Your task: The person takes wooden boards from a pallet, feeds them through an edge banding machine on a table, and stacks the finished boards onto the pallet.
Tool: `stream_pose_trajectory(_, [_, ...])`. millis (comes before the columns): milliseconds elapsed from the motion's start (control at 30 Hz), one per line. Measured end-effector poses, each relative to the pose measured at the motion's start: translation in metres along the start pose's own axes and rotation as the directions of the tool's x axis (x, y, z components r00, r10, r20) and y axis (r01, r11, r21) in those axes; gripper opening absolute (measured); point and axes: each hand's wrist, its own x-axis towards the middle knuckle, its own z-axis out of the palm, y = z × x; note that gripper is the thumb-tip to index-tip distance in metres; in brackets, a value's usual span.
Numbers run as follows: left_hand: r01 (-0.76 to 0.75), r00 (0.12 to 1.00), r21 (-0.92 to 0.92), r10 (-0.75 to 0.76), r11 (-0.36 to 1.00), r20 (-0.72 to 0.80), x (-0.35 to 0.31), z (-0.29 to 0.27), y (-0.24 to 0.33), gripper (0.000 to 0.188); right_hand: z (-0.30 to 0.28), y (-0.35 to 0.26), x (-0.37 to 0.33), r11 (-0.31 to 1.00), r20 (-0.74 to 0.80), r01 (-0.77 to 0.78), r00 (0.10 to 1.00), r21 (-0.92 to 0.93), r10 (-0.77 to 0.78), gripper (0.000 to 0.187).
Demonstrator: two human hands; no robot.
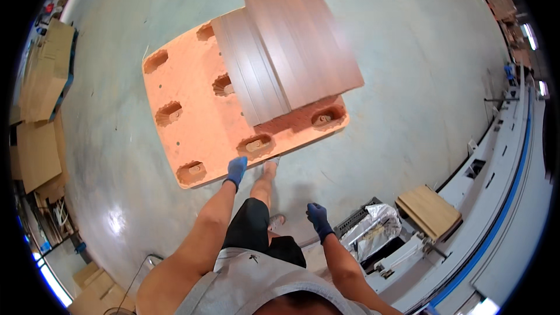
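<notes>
My left hand (237, 170), in a blue glove, hangs with its fingers curled in, near the front edge of an orange pallet (201, 90); it holds nothing that I can see. My right hand (318, 218), also gloved in blue, is loosely closed over the floor, with nothing in it. The pallet has several oblong recesses. On its right half lie flat wood-grain boards: a narrower greyish one (248, 70) and a wider brown one (306, 41) beside it, reaching past the pallet's far edge.
A long grey machine with a blue strip (496, 210) runs along the right. Near it are a wooden board stack (429, 211) and a silver foil-wrapped thing (376, 230). Flat cardboard (49, 70) stands at the left. Grey floor (414, 81) surrounds the pallet.
</notes>
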Motion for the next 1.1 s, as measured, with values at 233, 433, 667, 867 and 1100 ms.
stream_pose_trajectory(233, [-0.119,0.991,-0.225,0.129,0.967,0.034,-0.132,0.029,0.059,0.018,-0.094,0.191,-0.021,0.751,-0.135,0.600,0.750,-0.275,-0.648,0.010])
stream_pose_trajectory(433, [-0.135,0.989,-0.439,0.146,0.889,-0.009,-0.212,0.025,0.001,0.026,-0.072,0.241,-0.168,0.923,-0.344,0.379,0.859,-0.074,-0.380,0.014])
stream_pose_trajectory(667, [0.607,0.716,-0.436,-0.219,0.665,0.663,-0.258,-0.053,0.097,0.038,-0.089,0.359,-0.261,0.942,-0.729,0.258,0.600,-0.214,-0.330,0.030])
stream_pose_trajectory(867, [0.524,0.437,-0.341,0.098,0.780,0.894,-0.251,-0.078,0.156,0.027,-0.045,0.379,-0.308,0.930,-0.873,0.285,0.483,0.232,0.069,0.033])
stream_pose_trajectory(1100, [0.429,0.332,-0.276,0.134,0.860,0.934,-0.173,-0.032,0.220,0.027,0.027,0.382,-0.322,0.848,-0.830,0.327,0.517,0.418,0.210,0.029])
